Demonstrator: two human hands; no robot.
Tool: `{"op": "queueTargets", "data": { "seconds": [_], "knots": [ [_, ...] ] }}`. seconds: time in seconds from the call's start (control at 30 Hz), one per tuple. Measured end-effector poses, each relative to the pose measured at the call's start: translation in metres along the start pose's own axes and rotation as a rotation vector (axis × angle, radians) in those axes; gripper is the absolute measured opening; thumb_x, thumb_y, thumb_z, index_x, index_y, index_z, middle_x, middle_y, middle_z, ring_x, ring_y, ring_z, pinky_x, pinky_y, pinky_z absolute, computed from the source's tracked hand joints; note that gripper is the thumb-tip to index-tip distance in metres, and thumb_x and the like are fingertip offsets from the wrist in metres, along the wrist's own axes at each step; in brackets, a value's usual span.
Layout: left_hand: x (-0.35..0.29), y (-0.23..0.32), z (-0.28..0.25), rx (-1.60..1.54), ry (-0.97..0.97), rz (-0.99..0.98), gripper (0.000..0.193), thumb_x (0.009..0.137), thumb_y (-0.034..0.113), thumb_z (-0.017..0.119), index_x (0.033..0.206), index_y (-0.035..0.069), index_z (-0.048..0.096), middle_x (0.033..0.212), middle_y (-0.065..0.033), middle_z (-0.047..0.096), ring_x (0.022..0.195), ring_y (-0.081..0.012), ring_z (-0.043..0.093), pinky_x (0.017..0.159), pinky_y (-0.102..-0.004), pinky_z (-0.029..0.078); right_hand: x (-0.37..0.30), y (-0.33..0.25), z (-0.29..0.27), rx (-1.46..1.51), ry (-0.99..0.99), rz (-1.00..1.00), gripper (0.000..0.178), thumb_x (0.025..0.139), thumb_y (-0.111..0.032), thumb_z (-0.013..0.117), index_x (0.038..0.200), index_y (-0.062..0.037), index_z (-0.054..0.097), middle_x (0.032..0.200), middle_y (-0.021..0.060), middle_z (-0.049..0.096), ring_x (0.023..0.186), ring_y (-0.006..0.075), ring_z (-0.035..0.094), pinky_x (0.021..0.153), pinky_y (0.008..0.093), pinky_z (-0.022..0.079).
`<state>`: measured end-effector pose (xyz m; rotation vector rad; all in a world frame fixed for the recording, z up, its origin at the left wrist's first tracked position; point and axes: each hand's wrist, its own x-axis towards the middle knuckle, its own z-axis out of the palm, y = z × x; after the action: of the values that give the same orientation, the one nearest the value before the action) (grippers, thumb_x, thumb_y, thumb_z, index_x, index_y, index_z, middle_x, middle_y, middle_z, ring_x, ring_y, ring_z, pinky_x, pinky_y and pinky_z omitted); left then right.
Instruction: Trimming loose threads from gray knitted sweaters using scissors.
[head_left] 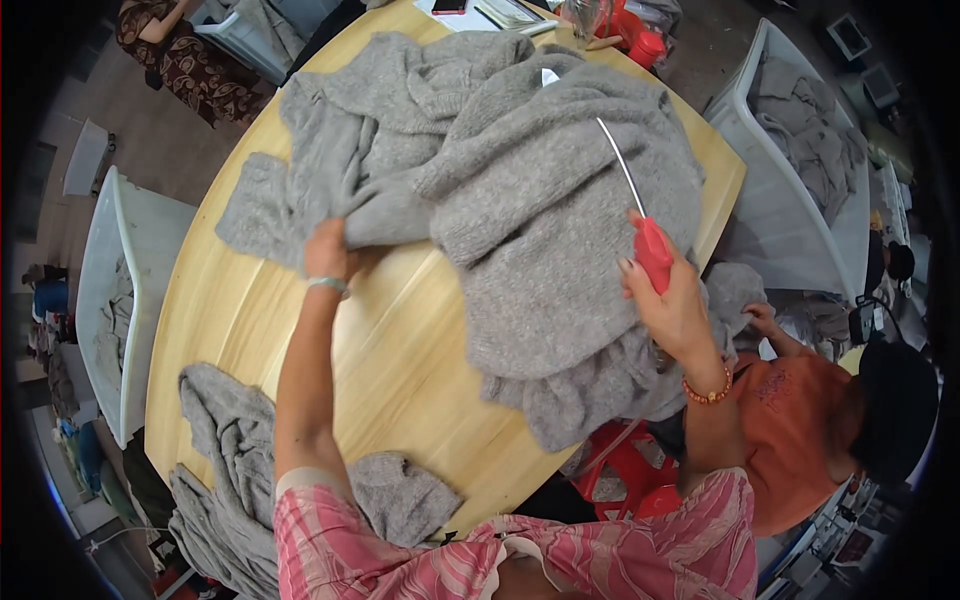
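A grey knitted sweater (560, 270) lies spread over the wooden table, with more grey knitwear (400, 90) heaped behind it. My left hand (328, 256) is closed on a grey sleeve (385, 215) at the left of the heap. Its fingertips are partly hidden by the cloth. In my right hand (668, 300) is a red-handled tool (652, 255) with a long, thin metal shaft, slightly curved, pointing up and away over the sweater. The shaft's tip is too fine to tell its kind. A small white label shows at the top of the heap.
The wooden table (400, 340) carries other grey garments (235, 430) at its near left edge. White bins (130, 290) with grey knitwear stand left, right and far left. A person in orange (795, 430) sits close on my right, handling grey cloth. Papers (490, 15) and a red container (647, 48) are at the far edge.
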<state>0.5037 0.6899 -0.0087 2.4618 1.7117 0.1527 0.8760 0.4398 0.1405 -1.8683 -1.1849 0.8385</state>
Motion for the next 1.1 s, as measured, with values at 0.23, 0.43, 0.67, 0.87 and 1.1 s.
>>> {"op": "queueTargets", "data": {
  "seconds": [0.23,0.43,0.67,0.87,1.1],
  "knots": [
    [-0.193,-0.137,-0.112,-0.059,0.436,-0.39,0.051,0.064,0.006,0.056,0.115,0.005,0.056,0.102,-0.0228,0.064,0.099,-0.0382,0.061,0.085,-0.0419,0.047,0.074,-0.02,0.031,0.311,-0.187,-0.064,0.042,0.091,-0.011,0.054,0.131,-0.0008,0.045,0.08,0.0026,0.058,0.066,0.007,0.056,0.061,0.0234,0.049],
    [-0.402,-0.185,-0.164,0.264,0.393,-0.738,0.05,0.073,0.015,0.06,0.118,-0.005,0.052,0.11,-0.0268,0.059,0.102,-0.0435,0.056,0.087,-0.0443,0.043,0.174,-0.053,0.121,0.618,-0.475,0.122,0.036,0.093,-0.026,0.055,0.119,-0.0015,0.049,0.085,0.0096,0.063,0.057,0.0139,0.06,0.053,0.0304,0.053],
    [-0.477,-0.127,-0.064,-0.011,0.31,-1.106,0.053,0.071,0.016,0.063,0.115,-0.01,0.051,0.108,-0.0316,0.058,0.102,-0.0465,0.053,0.089,-0.046,0.042,0.267,-0.033,0.246,0.538,-0.517,0.413,0.041,0.091,-0.03,0.057,0.117,-0.0012,0.044,0.085,0.0131,0.062,0.058,0.0208,0.061,0.049,0.0396,0.053],
    [-0.437,-0.105,-0.058,0.146,0.036,-1.089,0.063,0.07,0.017,0.065,0.126,-0.005,0.045,0.116,-0.0306,0.053,0.107,-0.0468,0.05,0.087,-0.0478,0.043,0.31,0.013,0.228,0.799,-0.167,0.487,0.034,0.092,-0.028,0.055,0.111,-0.0017,0.044,0.082,0.0118,0.058,0.06,0.0247,0.059,0.05,0.0439,0.052],
    [-0.427,-0.106,-0.048,0.244,0.029,-1.04,0.072,0.066,0.015,0.068,0.132,0.004,0.042,0.121,-0.0285,0.051,0.103,-0.045,0.053,0.087,-0.0481,0.044,0.313,0.024,0.148,1.275,0.351,0.462,0.024,0.095,-0.025,0.05,0.103,-0.003,0.044,0.084,0.0103,0.054,0.061,0.0239,0.056,0.056,0.0473,0.051]
  ]
}}
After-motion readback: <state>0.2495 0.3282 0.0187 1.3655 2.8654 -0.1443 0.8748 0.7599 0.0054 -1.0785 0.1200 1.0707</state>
